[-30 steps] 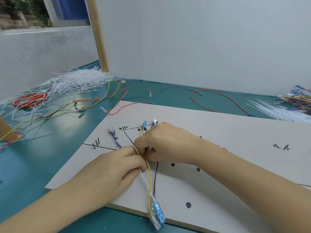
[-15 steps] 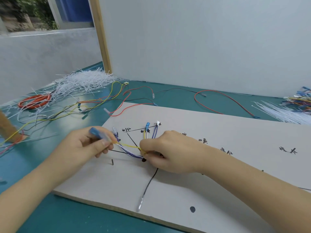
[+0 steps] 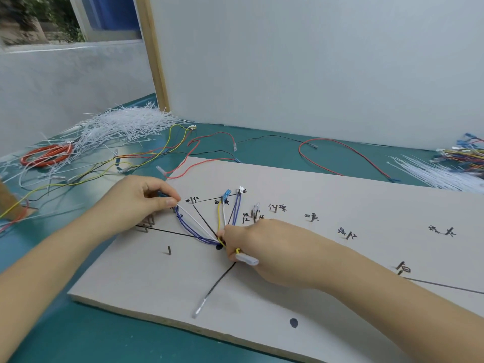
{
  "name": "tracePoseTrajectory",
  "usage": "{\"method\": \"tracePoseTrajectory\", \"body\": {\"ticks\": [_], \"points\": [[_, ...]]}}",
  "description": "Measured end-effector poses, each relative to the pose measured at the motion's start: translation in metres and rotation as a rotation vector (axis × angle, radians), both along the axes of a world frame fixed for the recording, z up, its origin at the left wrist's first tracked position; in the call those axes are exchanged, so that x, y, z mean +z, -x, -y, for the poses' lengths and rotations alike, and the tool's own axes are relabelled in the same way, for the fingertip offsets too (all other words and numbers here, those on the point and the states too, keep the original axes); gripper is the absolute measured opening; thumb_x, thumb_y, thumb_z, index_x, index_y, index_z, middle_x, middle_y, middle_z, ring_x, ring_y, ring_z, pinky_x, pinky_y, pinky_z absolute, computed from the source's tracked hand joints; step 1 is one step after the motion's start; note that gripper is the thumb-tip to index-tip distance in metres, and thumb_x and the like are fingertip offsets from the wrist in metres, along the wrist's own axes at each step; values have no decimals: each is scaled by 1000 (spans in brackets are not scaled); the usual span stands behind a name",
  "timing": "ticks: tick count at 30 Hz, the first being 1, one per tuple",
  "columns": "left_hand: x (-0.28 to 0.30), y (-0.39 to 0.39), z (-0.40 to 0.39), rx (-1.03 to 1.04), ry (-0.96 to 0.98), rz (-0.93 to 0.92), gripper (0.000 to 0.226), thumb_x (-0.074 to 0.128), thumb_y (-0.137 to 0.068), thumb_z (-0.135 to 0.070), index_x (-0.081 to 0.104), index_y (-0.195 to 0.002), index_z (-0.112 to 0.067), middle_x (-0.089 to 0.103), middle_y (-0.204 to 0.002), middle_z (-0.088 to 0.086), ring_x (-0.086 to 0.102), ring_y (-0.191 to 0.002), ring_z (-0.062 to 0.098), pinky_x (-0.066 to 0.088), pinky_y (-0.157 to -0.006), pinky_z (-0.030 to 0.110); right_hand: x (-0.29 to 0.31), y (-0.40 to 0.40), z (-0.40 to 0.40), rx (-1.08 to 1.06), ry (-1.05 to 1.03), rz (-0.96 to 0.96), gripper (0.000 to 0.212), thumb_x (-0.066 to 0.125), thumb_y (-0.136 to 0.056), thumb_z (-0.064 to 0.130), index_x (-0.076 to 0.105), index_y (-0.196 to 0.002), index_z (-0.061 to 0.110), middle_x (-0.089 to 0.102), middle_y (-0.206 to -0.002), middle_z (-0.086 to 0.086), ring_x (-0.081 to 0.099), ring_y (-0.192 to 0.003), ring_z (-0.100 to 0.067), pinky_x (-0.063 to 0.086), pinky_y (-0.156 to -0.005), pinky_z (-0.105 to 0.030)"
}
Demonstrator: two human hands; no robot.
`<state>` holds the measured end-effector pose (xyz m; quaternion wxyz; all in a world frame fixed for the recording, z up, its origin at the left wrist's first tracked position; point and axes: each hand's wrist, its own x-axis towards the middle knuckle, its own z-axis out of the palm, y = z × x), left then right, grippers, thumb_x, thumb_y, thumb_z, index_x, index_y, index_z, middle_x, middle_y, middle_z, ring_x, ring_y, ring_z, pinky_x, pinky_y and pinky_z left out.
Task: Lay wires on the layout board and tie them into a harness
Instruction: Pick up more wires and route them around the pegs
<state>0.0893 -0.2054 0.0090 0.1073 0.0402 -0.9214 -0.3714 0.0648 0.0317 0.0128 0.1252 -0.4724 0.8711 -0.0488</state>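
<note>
A pale layout board with pins, drawn lines and handwritten labels lies on the teal table. Purple, white and yellow wires fan out from one junction near a black dot. My right hand pinches that junction, and a white terminal on a yellow wire sticks out under its fingers. My left hand pinches the upper end of the white and purple wires at the board's left part. A black wire runs from the junction toward the board's front edge.
White cable ties are heaped at the back left beside an orange wire coil. Loose yellow, red and black wires lie on the table. More ties and coloured wires sit at the right. A white partition stands behind.
My left hand has carried the white wire's end from the junction up and left to the board's upper-left pins. The yellow wire's free end now pokes out under my right hand.
</note>
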Motion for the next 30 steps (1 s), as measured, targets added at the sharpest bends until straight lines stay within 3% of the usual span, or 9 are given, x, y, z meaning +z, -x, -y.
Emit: {"method": "tracePoseTrajectory", "body": {"ticks": [2,4,9,13,18,21,23,26,30], "points": [[0,2,2,-24,-45,33,39,69,-81,-7,70,-71,-44,68,-67,-12,53,-56,3,44,-59,17,1,-2,-1,16,-50,-25,27,36,-75,-2,44,-98,11,58,-97,-13,53,-80,-33,42,-64,-38],[0,3,3,-30,-105,69,37,66,-83,-4,73,-69,-38,68,-64,-9,52,-50,2,45,-52,11,2,-1,-10,63,48,-76,18,36,-86,1,46,-97,11,59,-93,-13,51,-77,-33,40,-62,-37],[-4,5,5,4,-111,104,25,63,-86,-4,73,-78,-27,71,-74,10,51,-51,5,43,-51,12,7,-6,-19,129,86,-111,11,37,-94,5,46,-95,13,59,-95,-12,51,-77,-33,45,-70,-42],[-2,9,7,-29,-64,86,23,65,-82,2,67,-79,-21,66,-73,3,52,-50,1,44,-52,10,1,0,-19,114,97,-78,9,39,-96,10,45,-91,14,59,-95,-12,52,-78,-33,45,-71,-43],[7,6,9,-9,222,115,21,77,-73,-9,67,-66,-27,63,-57,-14,50,-51,-2,37,-53,13,-40,21,1,96,44,51,24,49,-88,2,57,-110,7,54,-121,-14,49,-114,-34,41,-90,-31],[19,1,0,-38,486,155,23,73,-77,-15,63,-67,-33,61,-75,-13,52,-73,1,34,-62,15,-30,28,-12,222,120,-25,15,51,-89,9,66,-93,10,57,-117,-6,43,-120,-23,37,-100,-28],[23,-5,-11,-36,693,78,15,65,-84,-17,67,-80,-31,54,-91,-8,49,-91,13,33,-76,23,-23,27,-30,311,357,-107,16,52,-88,19,68,-88,18,54,-119,-2,40,-120,-17,33,-104,-22],[29,-15,-43,-140,587,-189,12,64,-83,-13,70,-89,-21,51,-88,-8,48,-81,3,35,-78,16,-21,27,-39,331,476,-214,14,62,-82,31,72,-91,31,46,-116,12,41,-108,-13,48,-84,-26],[29,-10,-86,-504,486,71,9,69,-79,-25,66,-84,-32,52,-79,-16,49,-73,-5,34,-66,6,-10,33,-47,318,385,-212,20,53,-82,41,71,-92,39,43,-92,16,32,-83,-7,45,-69,-23]]}}
